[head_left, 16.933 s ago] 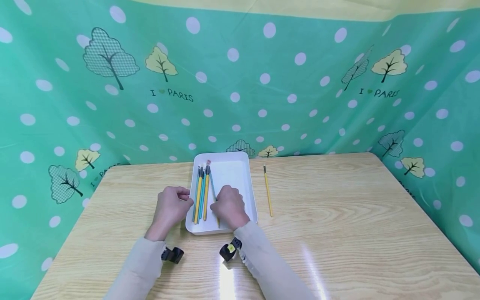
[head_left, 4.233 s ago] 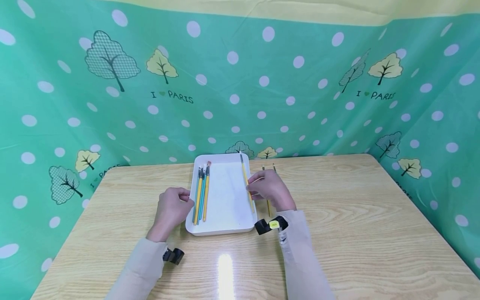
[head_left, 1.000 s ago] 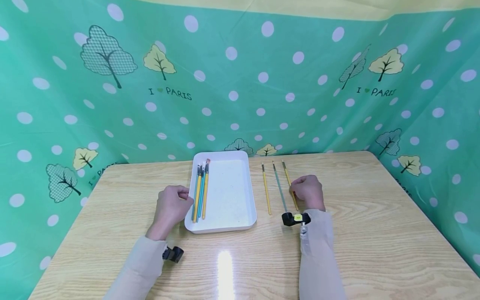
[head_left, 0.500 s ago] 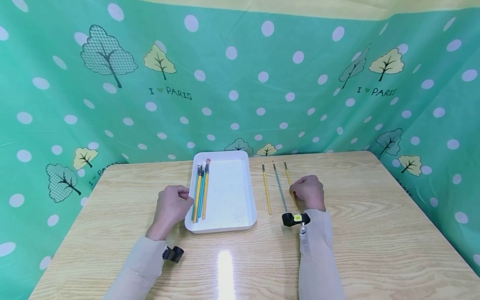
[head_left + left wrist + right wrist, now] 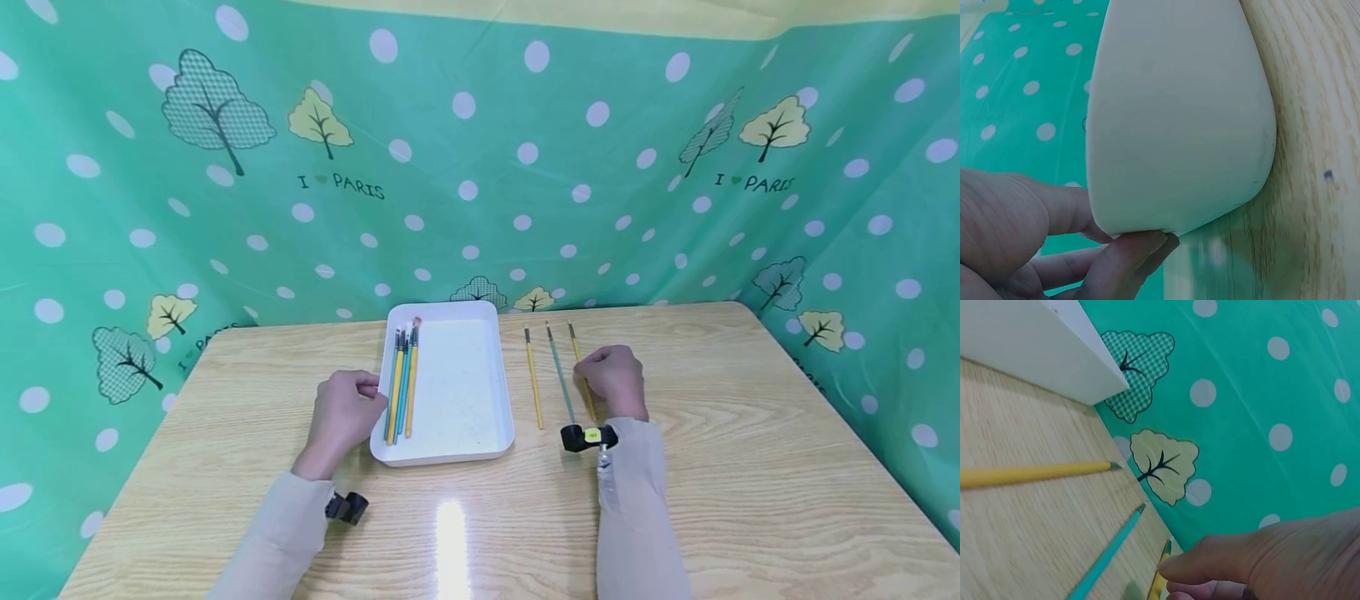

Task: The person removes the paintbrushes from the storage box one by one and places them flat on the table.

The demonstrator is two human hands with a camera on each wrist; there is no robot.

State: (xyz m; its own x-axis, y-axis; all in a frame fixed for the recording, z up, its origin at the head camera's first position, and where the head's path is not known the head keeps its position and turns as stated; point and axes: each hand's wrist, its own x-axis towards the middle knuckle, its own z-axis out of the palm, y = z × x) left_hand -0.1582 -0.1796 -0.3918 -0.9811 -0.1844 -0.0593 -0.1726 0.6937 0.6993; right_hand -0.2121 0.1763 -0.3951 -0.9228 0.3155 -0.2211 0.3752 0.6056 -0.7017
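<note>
Nearest lie 2 pale sleeves — the left sleeve (image 5: 273,533) and the right sleeve (image 5: 639,508) — each with a small dark camera at the wrist. Between the forearms, a bright glare (image 5: 452,550) streaks the table.

The left hand (image 5: 345,418) pinches the side wall of the white tray (image 5: 459,383), which sits just to that hand's right. The right hand (image 5: 617,383) is bent toward the right yellow brush (image 5: 590,404), thumb and fingertips at its handle; whether they grip it or merely touch it, I cannot tell.

The relation that counts: this brush lies flat at the right hand's fingertips, on that hand's left side, its long axis running away from the person, bristle end farther off and leaning a little left. The right hand is clearly nearer; the tray and 2 more brushes lie between it and the left hand. Of those 2, the teal brush (image 5: 559,371) is next to the right hand and the left yellow brush (image 5: 533,379) is closer to the tray. More brushes (image 5: 405,387) lie bundled inside the tray, just across the wall from the left hand.

Under everything runs the wood-grain table (image 5: 735,400); beyond both hands hangs a green dotted curtain (image 5: 480,125).
</note>
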